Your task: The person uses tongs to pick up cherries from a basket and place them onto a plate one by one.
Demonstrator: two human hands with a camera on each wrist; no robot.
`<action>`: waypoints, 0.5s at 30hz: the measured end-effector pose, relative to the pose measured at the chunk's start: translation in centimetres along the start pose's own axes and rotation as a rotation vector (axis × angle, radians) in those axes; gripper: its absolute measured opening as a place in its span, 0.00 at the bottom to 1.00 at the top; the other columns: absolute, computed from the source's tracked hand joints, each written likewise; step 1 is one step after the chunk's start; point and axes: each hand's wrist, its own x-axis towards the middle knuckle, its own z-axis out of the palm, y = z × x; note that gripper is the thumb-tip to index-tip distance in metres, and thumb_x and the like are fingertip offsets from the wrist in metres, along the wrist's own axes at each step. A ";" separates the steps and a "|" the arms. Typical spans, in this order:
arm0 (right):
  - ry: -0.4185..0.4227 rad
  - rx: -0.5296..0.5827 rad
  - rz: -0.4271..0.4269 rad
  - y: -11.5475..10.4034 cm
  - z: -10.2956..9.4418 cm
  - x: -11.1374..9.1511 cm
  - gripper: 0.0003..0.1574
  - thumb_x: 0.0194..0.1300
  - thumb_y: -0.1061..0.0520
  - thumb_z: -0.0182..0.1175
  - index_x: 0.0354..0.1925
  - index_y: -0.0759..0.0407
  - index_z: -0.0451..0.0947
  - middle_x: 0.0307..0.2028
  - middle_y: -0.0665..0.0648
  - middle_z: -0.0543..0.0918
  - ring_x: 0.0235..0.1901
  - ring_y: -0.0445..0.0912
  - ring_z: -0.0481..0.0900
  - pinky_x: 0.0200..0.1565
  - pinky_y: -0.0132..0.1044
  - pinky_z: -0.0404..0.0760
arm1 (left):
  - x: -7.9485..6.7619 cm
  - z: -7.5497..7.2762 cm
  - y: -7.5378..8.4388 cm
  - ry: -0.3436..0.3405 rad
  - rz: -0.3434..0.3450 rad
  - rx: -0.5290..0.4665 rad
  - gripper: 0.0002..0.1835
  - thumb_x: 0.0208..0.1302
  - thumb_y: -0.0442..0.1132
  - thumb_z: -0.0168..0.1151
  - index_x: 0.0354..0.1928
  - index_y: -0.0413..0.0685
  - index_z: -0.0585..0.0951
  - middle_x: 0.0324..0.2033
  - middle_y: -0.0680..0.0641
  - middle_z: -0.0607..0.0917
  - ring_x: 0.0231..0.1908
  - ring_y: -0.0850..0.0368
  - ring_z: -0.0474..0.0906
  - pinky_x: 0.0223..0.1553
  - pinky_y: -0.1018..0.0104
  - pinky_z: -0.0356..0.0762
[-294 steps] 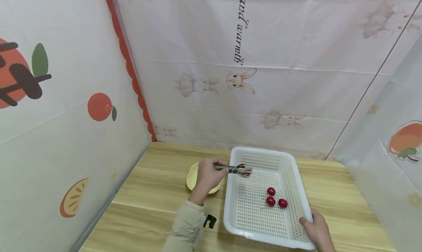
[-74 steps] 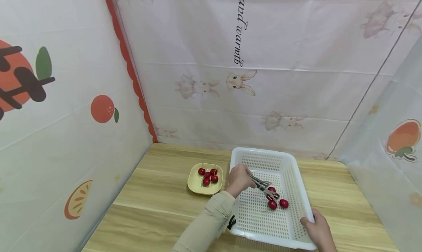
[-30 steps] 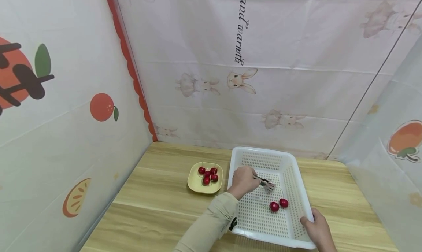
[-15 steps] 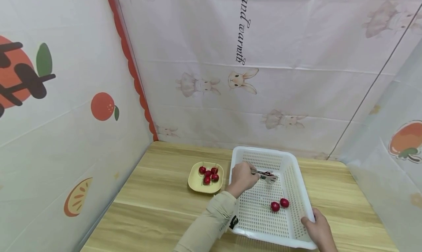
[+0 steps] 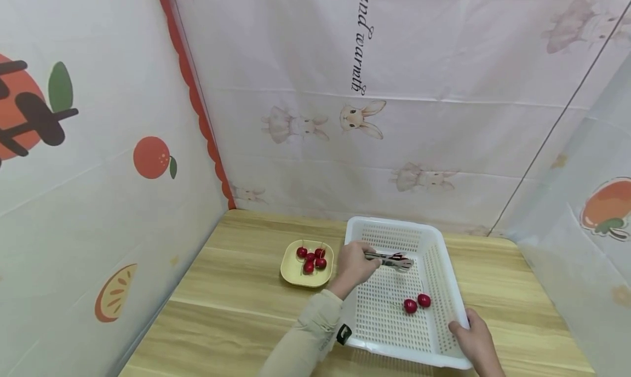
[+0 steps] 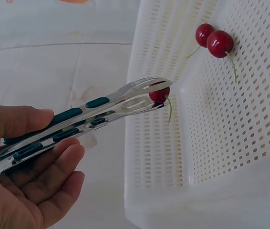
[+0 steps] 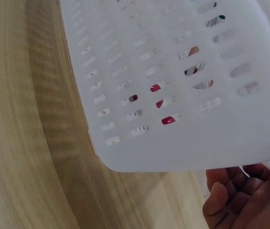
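My left hand [image 5: 355, 264] grips metal tongs [image 6: 97, 102] with teal inlays, over the left part of a white perforated basket [image 5: 394, 355]. A dark red cherry [image 6: 159, 93] is clamped between the tong tips, its green stem hanging down. Two more cherries [image 5: 410, 306] lie close together on the basket floor, toward the front right. With thumb over the rim, my right hand [image 5: 475, 341] holds the basket's front right side; in the right wrist view the hand [image 7: 244, 195] shows below the basket wall, its fingers partly hidden.
Left of the basket stands a small yellow dish [image 5: 291, 267] holding several stemmed cherries. Both rest on a wood-grain table [image 5: 222, 311]. A printed cloth wall [image 5: 305, 169] rises behind the table, with further printed panels at either side.
The tongs reached down among three cherries in the basket, took one and lifted it. My left hand has since drawn slightly back and left with it. My right hand stays on the rim.
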 end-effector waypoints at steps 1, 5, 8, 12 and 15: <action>0.000 -0.004 -0.004 0.0 0.0 0.0 0.26 0.59 0.65 0.50 0.54 0.77 0.61 0.40 0.73 0.75 0.32 0.54 0.79 0.32 0.45 0.79 | -0.1 -0.2 -0.1 0.008 0.004 -0.016 0.08 0.47 0.42 0.72 0.32 0.51 0.87 0.28 0.58 0.84 0.29 0.62 0.78 0.29 0.70 0.73; -0.006 -0.010 -0.016 -0.1 -0.2 -0.3 0.26 0.59 0.64 0.50 0.54 0.78 0.61 0.40 0.73 0.75 0.32 0.54 0.79 0.33 0.45 0.79 | -0.4 -0.8 -0.6 0.019 -0.017 -0.074 0.08 0.47 0.41 0.72 0.31 0.51 0.87 0.27 0.58 0.84 0.26 0.63 0.77 0.26 0.69 0.72; -0.006 -0.011 -0.016 -0.1 -0.2 -0.3 0.27 0.59 0.64 0.50 0.55 0.78 0.60 0.41 0.75 0.74 0.33 0.55 0.79 0.33 0.45 0.79 | -0.7 -1.1 -0.9 0.035 -0.034 -0.097 0.07 0.47 0.41 0.72 0.30 0.51 0.87 0.25 0.58 0.83 0.24 0.64 0.75 0.23 0.70 0.71; -0.004 -0.006 -0.004 -0.2 -0.2 -0.3 0.28 0.59 0.64 0.50 0.56 0.78 0.59 0.43 0.76 0.73 0.34 0.55 0.79 0.33 0.45 0.79 | -1.2 -1.6 -1.4 0.058 -0.041 -0.092 0.07 0.46 0.41 0.72 0.30 0.51 0.86 0.24 0.57 0.83 0.22 0.64 0.73 0.21 0.69 0.69; -0.005 -0.005 -0.001 -0.2 -0.1 -0.2 0.28 0.59 0.64 0.50 0.56 0.78 0.59 0.43 0.77 0.73 0.34 0.55 0.79 0.33 0.45 0.79 | -1.5 -1.8 -1.8 0.069 -0.047 -0.092 0.07 0.47 0.41 0.72 0.31 0.51 0.87 0.25 0.57 0.83 0.21 0.65 0.72 0.20 0.69 0.68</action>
